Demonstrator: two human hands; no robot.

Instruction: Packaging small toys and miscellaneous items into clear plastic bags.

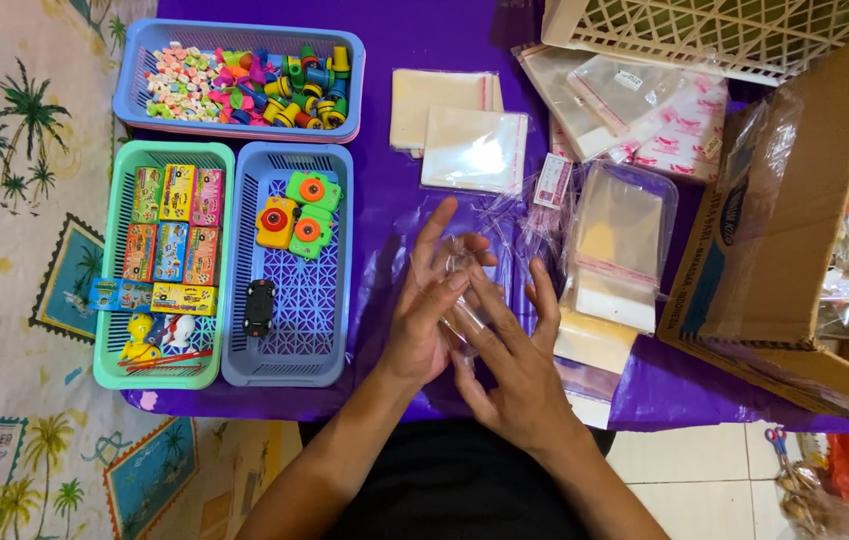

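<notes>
Roughly mid-step, hands busy:
Left hand: left hand (423, 312) was pinching a small clear cellophane bag (467, 290), fingers pressed flat on it.
Right hand: right hand (515, 365) was grasping the same bag from its other side, fingers spread.
Bag location: over the purple plastic table cover (385, 240), between both palms; looked empty, contents hard to tell.
Done: no filled bag was clearly visible.
Left: toy cameras in the blue slatted basket (290, 350), small boxes in the green basket (110, 340), whistles in the top blue tray (135, 95), stack of flat clear bags (475, 150) all unpacked.
</notes>
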